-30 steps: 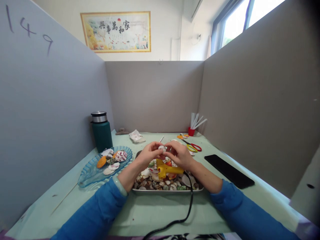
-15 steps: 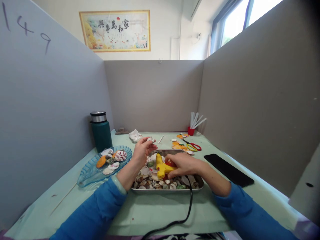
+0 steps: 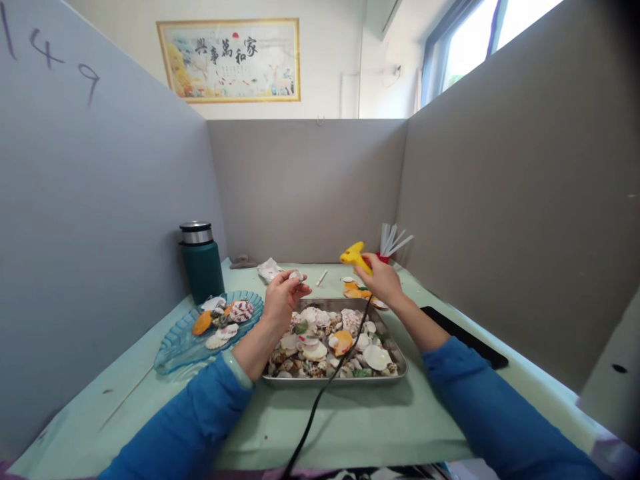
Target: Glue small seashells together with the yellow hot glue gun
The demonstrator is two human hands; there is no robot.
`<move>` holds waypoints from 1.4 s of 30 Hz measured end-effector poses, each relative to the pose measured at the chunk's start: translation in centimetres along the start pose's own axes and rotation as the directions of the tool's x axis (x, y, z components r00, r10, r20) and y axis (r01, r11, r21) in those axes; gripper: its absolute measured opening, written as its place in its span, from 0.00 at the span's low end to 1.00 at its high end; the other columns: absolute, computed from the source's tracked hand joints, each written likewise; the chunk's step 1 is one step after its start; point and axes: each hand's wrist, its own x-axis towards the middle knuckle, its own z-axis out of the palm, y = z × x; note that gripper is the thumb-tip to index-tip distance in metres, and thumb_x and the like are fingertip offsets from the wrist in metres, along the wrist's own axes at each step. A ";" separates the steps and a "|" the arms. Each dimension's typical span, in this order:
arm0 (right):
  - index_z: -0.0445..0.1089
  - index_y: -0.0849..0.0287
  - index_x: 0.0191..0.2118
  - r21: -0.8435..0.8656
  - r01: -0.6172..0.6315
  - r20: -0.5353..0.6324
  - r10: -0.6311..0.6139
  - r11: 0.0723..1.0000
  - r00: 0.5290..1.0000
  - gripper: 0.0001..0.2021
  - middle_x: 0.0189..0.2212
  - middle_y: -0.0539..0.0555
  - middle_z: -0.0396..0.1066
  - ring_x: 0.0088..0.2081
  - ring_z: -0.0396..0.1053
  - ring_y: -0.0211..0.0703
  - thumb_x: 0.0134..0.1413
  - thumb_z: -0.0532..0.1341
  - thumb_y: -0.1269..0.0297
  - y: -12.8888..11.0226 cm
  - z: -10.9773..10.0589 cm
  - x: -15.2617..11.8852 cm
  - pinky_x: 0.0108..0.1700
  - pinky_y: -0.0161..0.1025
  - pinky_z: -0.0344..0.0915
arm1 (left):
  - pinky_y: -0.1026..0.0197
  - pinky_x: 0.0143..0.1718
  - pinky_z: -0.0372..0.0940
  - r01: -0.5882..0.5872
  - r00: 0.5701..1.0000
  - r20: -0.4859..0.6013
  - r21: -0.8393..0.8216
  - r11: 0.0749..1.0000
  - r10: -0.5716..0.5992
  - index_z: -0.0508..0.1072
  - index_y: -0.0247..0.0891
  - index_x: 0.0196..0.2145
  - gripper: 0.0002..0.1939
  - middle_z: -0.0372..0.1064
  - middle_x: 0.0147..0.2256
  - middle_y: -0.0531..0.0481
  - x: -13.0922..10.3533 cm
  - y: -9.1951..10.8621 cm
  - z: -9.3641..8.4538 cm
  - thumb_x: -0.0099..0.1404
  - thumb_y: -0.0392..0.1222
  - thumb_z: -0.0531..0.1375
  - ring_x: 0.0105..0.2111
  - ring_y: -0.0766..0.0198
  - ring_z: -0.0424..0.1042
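Note:
My left hand (image 3: 284, 293) pinches a small whitish shell (image 3: 297, 275) between thumb and fingers, above the left back corner of a metal tray (image 3: 334, 381). Seashells (image 3: 315, 350) of many kinds fill the tray, mostly white and speckled, with an orange one near the middle. Raised over the tray's back right is my right hand (image 3: 383, 275), wrapped round the handle of a yellow glue gun (image 3: 354, 255). The gun's nozzle end points up and its tip is hard to make out. From its handle a black cord (image 3: 320, 393) runs down across the tray to the front edge.
On the left, a blue fluted dish (image 3: 173, 353) bears several shells, with a green bottle (image 3: 203, 267) behind it. White sticks (image 3: 395, 240) stand at the back right. Orange shell pieces (image 3: 354, 289) lie behind the tray, and a black slab (image 3: 467, 337) lies to its right.
My right hand has lifted the glue gun from over the tray, up and away toward the back right. The cord has swung across the shells. My left hand has barely moved.

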 end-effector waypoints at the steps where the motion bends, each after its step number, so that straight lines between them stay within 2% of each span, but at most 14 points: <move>1: 0.63 0.60 0.51 -0.044 -0.053 -0.042 0.052 0.998 0.998 0.21 0.41 0.59 0.73 0.38 0.71 0.50 0.55 0.54 0.55 0.8 0.1 0.5 0.34 0.37 0.60 | 0.60 0.34 0.67 0.004 1.000 0.002 0.002 1.000 -0.004 0.65 0.34 0.34 0.14 0.70 0.31 0.50 0.0 0.0 0.0 0.48 0.37 0.62 0.23 0.69 0.69; 2: 0.62 0.62 0.52 -0.081 -0.089 -0.062 0.084 0.993 0.995 0.21 0.41 0.61 0.72 0.38 0.71 0.51 0.56 0.53 0.55 1.5 0.1 0.9 0.34 0.37 0.59 | 0.60 0.33 0.67 0.008 1.000 0.003 0.004 1.000 -0.008 0.65 0.34 0.34 0.15 0.70 0.31 0.50 0.0 0.0 0.0 0.47 0.37 0.62 0.23 0.69 0.69; 4: 0.64 0.61 0.50 -0.127 -0.091 0.009 0.093 0.988 0.996 0.21 0.39 0.61 0.73 0.37 0.71 0.51 0.55 0.53 0.54 2.1 0.0 1.0 0.33 0.37 0.58 | 0.59 0.33 0.67 0.019 1.000 0.006 0.004 1.000 -0.019 0.65 0.34 0.35 0.15 0.70 0.31 0.49 -0.1 0.0 0.0 0.47 0.37 0.62 0.23 0.69 0.69; 6: 0.65 0.60 0.50 -0.117 0.036 0.141 -0.019 0.992 0.990 0.21 0.37 0.59 0.74 0.36 0.71 0.49 0.54 0.55 0.53 1.7 -0.1 0.3 0.32 0.36 0.58 | 0.59 0.33 0.67 0.033 0.999 0.004 0.002 0.999 -0.033 0.65 0.35 0.35 0.16 0.70 0.30 0.49 -0.2 0.1 0.1 0.47 0.36 0.62 0.23 0.69 0.69; 8: 0.64 0.57 0.50 -0.049 0.213 0.232 -0.196 0.976 0.953 0.20 0.39 0.56 0.74 0.36 0.71 0.47 0.54 0.55 0.54 0.5 -0.1 -0.9 0.33 0.35 0.58 | 0.59 0.33 0.67 0.044 0.999 0.007 0.001 0.999 -0.044 0.64 0.35 0.35 0.15 0.70 0.30 0.50 -0.3 0.1 0.2 0.47 0.36 0.62 0.23 0.69 0.69; 10: 0.65 0.56 0.49 -0.020 0.317 0.281 -0.299 0.948 0.912 0.18 0.39 0.55 0.73 0.37 0.70 0.46 0.54 0.55 0.55 -0.9 0.1 -2.2 0.33 0.34 0.57 | 0.59 0.32 0.67 0.054 0.998 0.018 0.005 0.999 -0.054 0.65 0.34 0.34 0.15 0.70 0.30 0.49 -0.3 0.2 0.3 0.47 0.35 0.62 0.23 0.69 0.69; 16: 0.67 0.57 0.46 -0.014 0.366 0.416 -0.327 0.931 0.849 0.22 0.34 0.56 0.73 0.33 0.69 0.46 0.52 0.56 0.47 -2.2 0.1 -3.9 0.29 0.34 0.53 | 0.61 0.31 0.67 0.068 0.996 0.049 0.043 0.997 -0.070 0.66 0.33 0.33 0.14 0.70 0.29 0.49 -0.4 0.2 0.4 0.47 0.35 0.63 0.22 0.69 0.69; 20: 0.67 0.57 0.47 0.016 0.343 0.373 -0.324 0.939 0.869 0.23 0.35 0.56 0.73 0.34 0.69 0.46 0.54 0.53 0.44 -1.8 -0.4 -3.8 0.30 0.34 0.53 | 0.62 0.30 0.67 0.086 0.994 0.060 0.043 0.995 -0.088 0.67 0.33 0.33 0.13 0.71 0.29 0.49 -0.5 0.2 0.4 0.48 0.36 0.63 0.22 0.69 0.69; 24: 0.66 0.56 0.49 0.077 0.306 0.406 -0.311 0.949 0.859 0.23 0.32 0.53 0.73 0.31 0.68 0.43 0.51 0.57 0.48 -1.7 -0.5 -3.7 0.29 0.33 0.53 | 0.61 0.31 0.67 0.108 0.991 0.069 0.054 0.993 -0.111 0.67 0.34 0.33 0.14 0.71 0.28 0.49 -0.6 0.4 0.5 0.48 0.36 0.64 0.22 0.68 0.70; 28: 0.67 0.57 0.48 0.076 0.240 0.390 -0.250 0.968 0.886 0.19 0.29 0.51 0.73 0.29 0.68 0.40 0.52 0.57 0.55 -1.6 0.6 -2.4 0.27 0.31 0.53 | 0.61 0.31 0.68 0.114 0.990 0.073 0.059 0.992 -0.118 0.67 0.32 0.32 0.14 0.71 0.28 0.48 -0.6 0.3 0.6 0.47 0.35 0.64 0.22 0.68 0.69; 32: 0.70 0.59 0.45 -0.025 0.152 0.347 -0.134 0.988 0.928 0.18 0.30 0.53 0.74 0.30 0.69 0.41 0.52 0.57 0.53 -1.6 2.3 0.0 0.27 0.32 0.53 | 0.61 0.30 0.68 0.127 0.989 0.062 0.062 0.990 -0.131 0.67 0.32 0.33 0.14 0.71 0.29 0.47 -0.5 0.2 0.5 0.47 0.35 0.64 0.22 0.68 0.69; 35: 0.73 0.61 0.37 -0.036 0.155 0.329 -0.135 0.987 0.935 0.16 0.31 0.56 0.74 0.33 0.69 0.45 0.51 0.58 0.52 -1.7 2.7 0.8 0.29 0.33 0.54 | 0.61 0.30 0.68 0.137 0.987 0.072 0.054 0.989 -0.140 0.66 0.32 0.33 0.13 0.71 0.29 0.47 -0.4 0.1 0.5 0.48 0.35 0.63 0.22 0.68 0.70; 39: 0.72 0.59 0.37 -0.016 0.176 0.217 -0.169 0.984 0.961 0.15 0.37 0.56 0.73 0.38 0.68 0.44 0.56 0.54 0.54 -1.9 1.7 0.0 0.35 0.35 0.57 | 0.61 0.29 0.68 0.159 0.982 0.091 0.083 0.984 -0.166 0.66 0.32 0.33 0.12 0.72 0.29 0.46 -0.7 0.3 0.6 0.50 0.34 0.62 0.22 0.68 0.70; 42: 0.71 0.59 0.34 0.141 0.231 0.039 -0.239 0.963 0.970 0.12 0.31 0.54 0.73 0.32 0.67 0.40 0.57 0.54 0.57 -2.5 0.6 -0.9 0.35 0.35 0.58 | 0.61 0.29 0.69 0.190 0.974 0.104 0.102 0.977 -0.200 0.66 0.31 0.34 0.11 0.72 0.30 0.46 -0.9 0.3 0.8 0.50 0.32 0.61 0.22 0.68 0.70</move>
